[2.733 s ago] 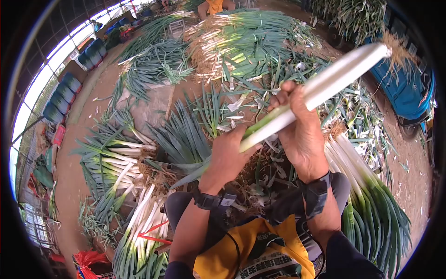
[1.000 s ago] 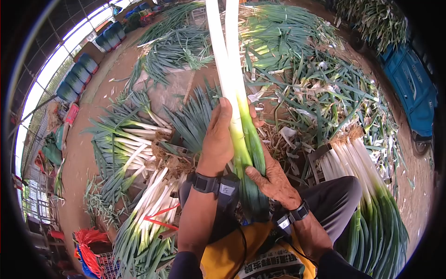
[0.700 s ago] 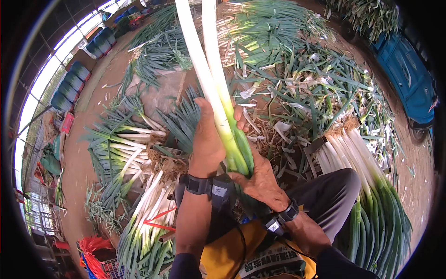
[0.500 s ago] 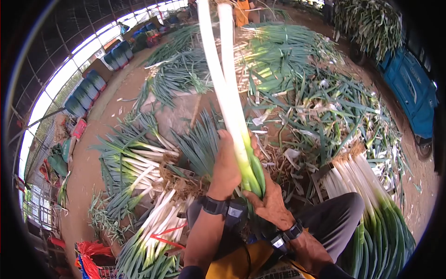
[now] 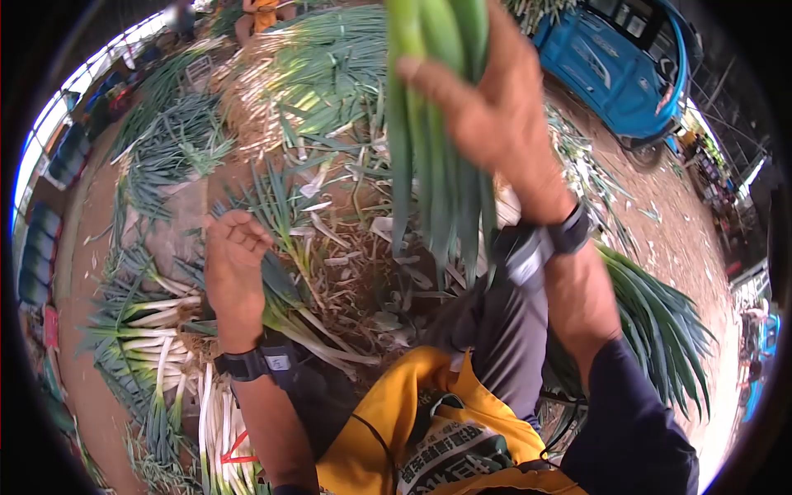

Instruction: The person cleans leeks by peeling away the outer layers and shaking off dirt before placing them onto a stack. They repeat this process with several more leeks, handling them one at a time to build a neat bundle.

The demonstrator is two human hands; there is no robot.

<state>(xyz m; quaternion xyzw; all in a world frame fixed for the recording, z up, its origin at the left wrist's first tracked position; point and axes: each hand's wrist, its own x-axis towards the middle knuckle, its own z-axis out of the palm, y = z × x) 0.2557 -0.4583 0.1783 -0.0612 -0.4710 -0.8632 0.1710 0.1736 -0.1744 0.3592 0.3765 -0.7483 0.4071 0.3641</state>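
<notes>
A bundle of green leek tops [image 5: 437,140] hangs at the upper middle, its leaves pointing down and its upper end beyond the frame. My right hand [image 5: 495,115] is wrapped round it from the right side. My left hand [image 5: 238,247] is raised at the left, palm up with fingers loosely curled and apart, holding nothing. Beneath and right of it, a few leeks [image 5: 322,338] lie on the ground litter. More leeks with white stems [image 5: 165,330] lie farther left, beside a bunch with a red tie [image 5: 235,450]. Long leek leaves [image 5: 660,322] spread out beyond my right forearm.
Large leek heaps [image 5: 322,66] cover the ground ahead. A blue vehicle [image 5: 619,66] stands at the upper right. Another person in orange [image 5: 264,15] is at the top. Wrapped bundles [image 5: 37,256] line the left edge. My knee [image 5: 503,330] is below the bundle.
The view has turned right. My left hand has let go of the leeks and moved away to the left. My right hand has risen with leeks in it.
</notes>
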